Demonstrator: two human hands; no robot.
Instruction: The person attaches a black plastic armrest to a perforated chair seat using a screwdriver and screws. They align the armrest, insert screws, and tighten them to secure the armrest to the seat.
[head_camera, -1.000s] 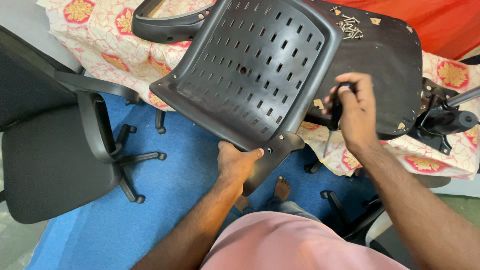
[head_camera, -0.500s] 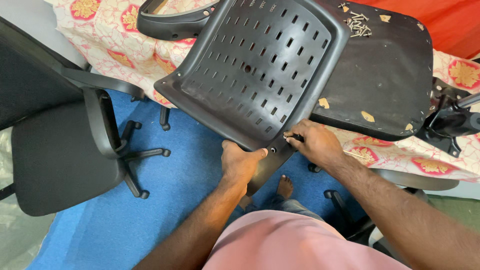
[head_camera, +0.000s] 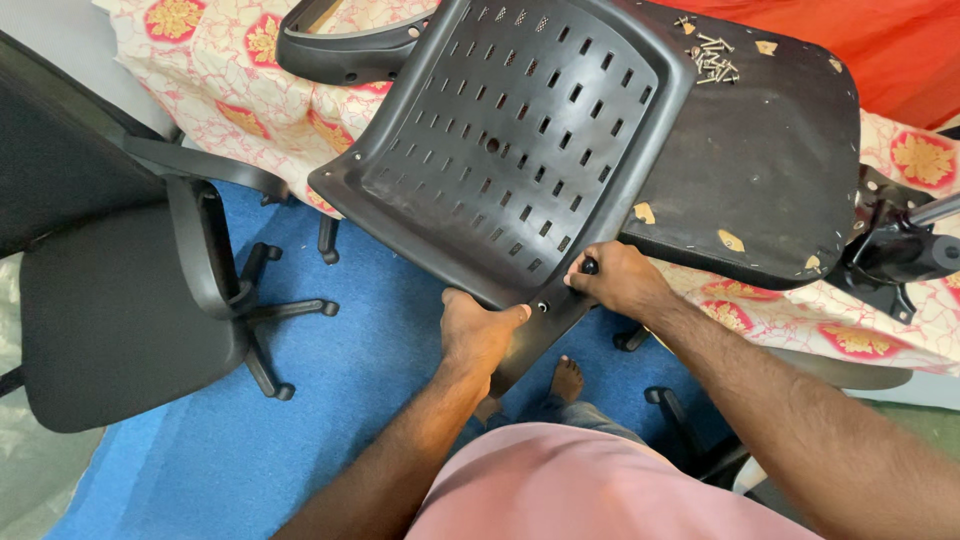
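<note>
Blue carpet underfoot, with a table under a floral cloth (cream with red and gold medallions) running across the top of the head view; orange-red fabric sits behind it at top right.

Perforated black plastic chair backrest lies tilted, upper part on the table edge, lower neck hanging past the edge toward the person. Slotted holes all over its face.

Left hand: fingers curled shut around the lower edge of the backrest, thumb on top, right beside a small bolt hole in the neck.

Right hand: fingers narrow, pinched on a small black knob or screw head at the backrest's lower right edge. Can't tell exactly what the part is, as it's mostly under the fingers.

Upturned seat base, dark underside showing with torn patches, lies on the table touching the backrest's right side. Small pile of screws rests near its far edge. Black metal seat mechanism pokes out at the right edge of the table. Loose black armrest sits on the cloth at top, just behind the backrest.

Assembled black office chair stands on the carpet at left, well apart from the hands. Bare foot visible below the backrest; pink shirt fills the bottom of the view.
</note>
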